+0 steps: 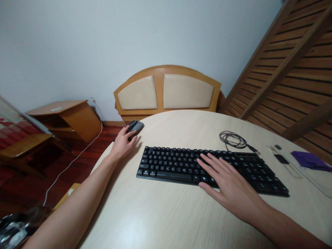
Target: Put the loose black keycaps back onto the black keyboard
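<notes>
There is a single view, taken from the head of the person, and it looks forward and down over the table. The camera is placed above the near side, quite close, so the bare tabletop fills the lower middle of the frame. The forearms enter from the lower left and lower right corners, leading to the left hand and the right hand. The keyboard comes right of centre, seen obliquely from above. Farther off, the view faces the wall across the top, and it is wide enough to include floor at left and slats at upper right.
</notes>
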